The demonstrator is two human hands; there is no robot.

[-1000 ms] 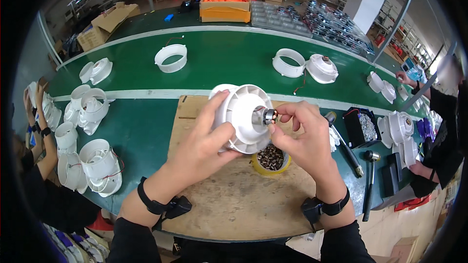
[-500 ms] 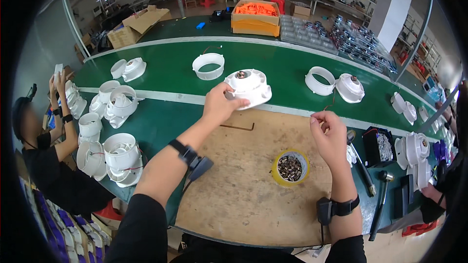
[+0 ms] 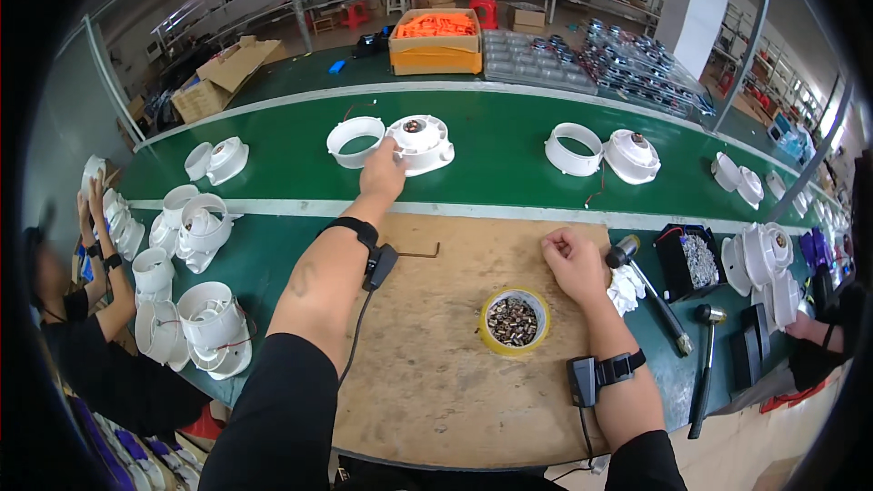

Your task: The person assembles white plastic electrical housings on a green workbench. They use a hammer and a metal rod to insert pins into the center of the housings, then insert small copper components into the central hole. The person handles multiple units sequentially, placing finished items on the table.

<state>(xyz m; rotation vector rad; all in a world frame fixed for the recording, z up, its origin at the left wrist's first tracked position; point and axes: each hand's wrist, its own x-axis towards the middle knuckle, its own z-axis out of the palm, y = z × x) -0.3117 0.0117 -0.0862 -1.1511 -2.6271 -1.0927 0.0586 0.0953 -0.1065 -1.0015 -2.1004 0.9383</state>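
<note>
With my hands well apart, I have the left hand [image 3: 382,173] against a white housing [image 3: 426,153] on the green belt [image 3: 500,145], though I cannot tell if it grips, and the right hand [image 3: 575,264] loosely curled above the wooden board [image 3: 427,382].

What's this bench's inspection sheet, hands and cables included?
Surface: stained wooden board on a green table; green belt beyond.
Job's things: white housing on the belt, beside a white ring.
Clutter: hex key and yellow-rimmed tub of metal pieces on the board; two hammers to the right.
Left hand: at the housing's left edge; grip unclear.
Right hand: loosely curled, nothing seen in it.
Cables: black cable from each wrist unit.
Surroundings: people left and right; box of orange pieces beyond the belt.
</note>
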